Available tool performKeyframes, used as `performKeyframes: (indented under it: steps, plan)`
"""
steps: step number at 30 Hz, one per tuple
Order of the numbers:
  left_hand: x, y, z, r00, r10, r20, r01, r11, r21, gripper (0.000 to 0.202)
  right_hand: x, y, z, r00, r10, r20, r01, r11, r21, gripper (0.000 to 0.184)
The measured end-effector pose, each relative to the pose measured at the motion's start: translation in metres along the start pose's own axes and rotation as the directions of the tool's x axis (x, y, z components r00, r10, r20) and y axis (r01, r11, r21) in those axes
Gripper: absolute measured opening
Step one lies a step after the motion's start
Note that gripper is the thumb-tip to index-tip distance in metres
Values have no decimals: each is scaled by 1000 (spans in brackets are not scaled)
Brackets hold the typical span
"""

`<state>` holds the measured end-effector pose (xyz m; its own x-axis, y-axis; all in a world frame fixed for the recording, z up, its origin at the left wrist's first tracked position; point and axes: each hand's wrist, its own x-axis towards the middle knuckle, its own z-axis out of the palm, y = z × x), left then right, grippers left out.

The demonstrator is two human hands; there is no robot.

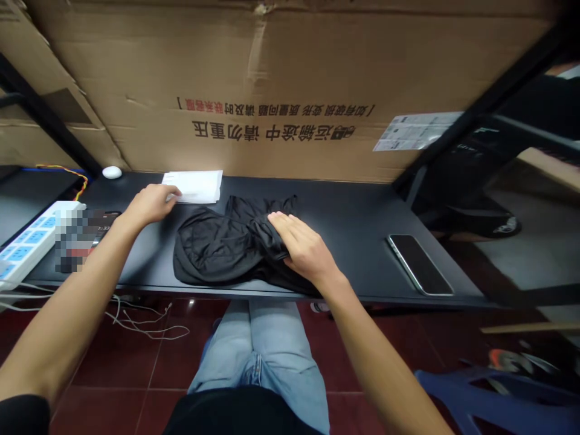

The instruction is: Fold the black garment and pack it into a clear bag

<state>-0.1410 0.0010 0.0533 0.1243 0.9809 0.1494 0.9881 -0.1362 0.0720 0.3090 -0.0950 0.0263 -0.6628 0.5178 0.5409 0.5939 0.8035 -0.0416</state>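
Power strip [27, 241]: white, well left of the black garment [217, 248], cut off by the frame edge, cables trailing below the desk [353, 211]. Dark item [102, 220]: just right of the strip, partly under a blurred patch; kind not readable. White round object [112, 172]: far left of the garment, at the back of the desk; too small to identify. Left hand [147, 204]: reaching behind and left of the garment, fingers loosely curled, tips at the near left corner of the white paper [197, 186]; whether it pinches or only touches cannot be told. The paper lies flat, just behind the garment. Black garment: crumpled at the desk's front edge, folds hiding its shape and type. Right hand [303, 244]: spread flat, palm down on the garment's right part, seemingly pinning it; thumb side lost in the cloth. Phone [419, 264]: face up, screen dark, well right of the garment. Cardboard box [294, 78]: behind the garment, print upside down, its label [414, 132] illegible.
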Motion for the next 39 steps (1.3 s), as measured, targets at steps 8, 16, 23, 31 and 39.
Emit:
performKeyframes:
  steps: [8, 16, 23, 31, 39]
  plan:
    - [-16, 54, -30, 999, 27, -46, -22, 995, 97, 33, -1, 3, 2, 997, 75, 12, -75, 997, 32, 99]
    - [-80, 174, -35, 903, 421, -80, -418, 822, -388, 21, 7, -32, -29, 973, -200, -117, 214, 968, 130, 58]
    - [-92, 203, 2, 866, 490, -96, -427, 627, -651, 27, -17, -55, -38, 872, -482, -83, 488, 870, 68, 36]
    - [-85, 193, -4, 904, 419, -79, -325, 557, -764, 27, -14, -40, -29, 882, -471, 14, 471, 882, -13, 41]
    - [-88, 188, -14, 913, 391, -117, -352, 608, -712, 52, -3, -40, -23, 946, -209, 247, 250, 957, -146, 48]
